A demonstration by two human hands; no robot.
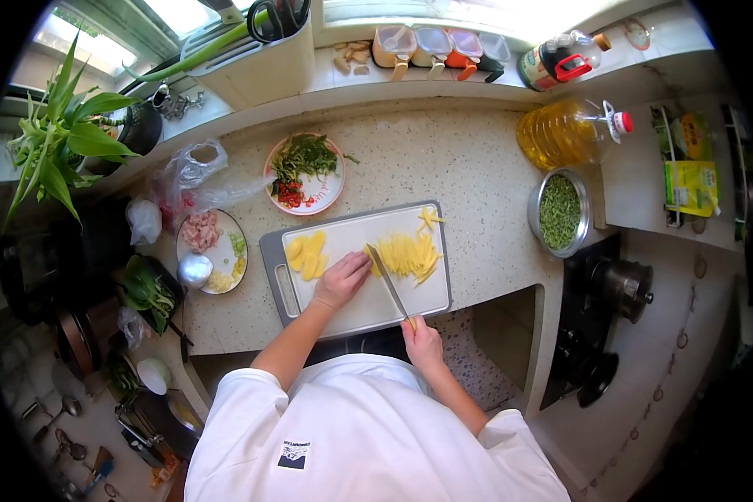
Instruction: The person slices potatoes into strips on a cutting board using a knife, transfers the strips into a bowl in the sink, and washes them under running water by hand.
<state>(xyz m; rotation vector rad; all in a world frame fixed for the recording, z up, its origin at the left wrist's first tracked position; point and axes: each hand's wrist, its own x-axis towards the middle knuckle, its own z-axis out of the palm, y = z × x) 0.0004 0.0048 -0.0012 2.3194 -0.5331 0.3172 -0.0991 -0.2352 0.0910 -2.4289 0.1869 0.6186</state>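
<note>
On the counter lies a white cutting board (351, 314) with a grey edge. My right hand (422, 341) is closed round the handle of a knife (391, 289), whose blade points up and left across the board. Fingers together, my left hand (343, 280) presses on the board beside the blade's tip; its fingertips rest at yellow pieces, and what lies under them is hidden. Yellow strips (410, 255) spread to the right of the blade. Yellow slices (307, 255) lie left of my left hand.
Behind the board stands a plate of greens and red pieces (336, 188). A plate with meat (201, 232) is at the left, near a plastic bag (194, 171). An oil bottle (560, 132) and a metal bowl of green pieces (560, 213) stand at the right, beside the stove (573, 309).
</note>
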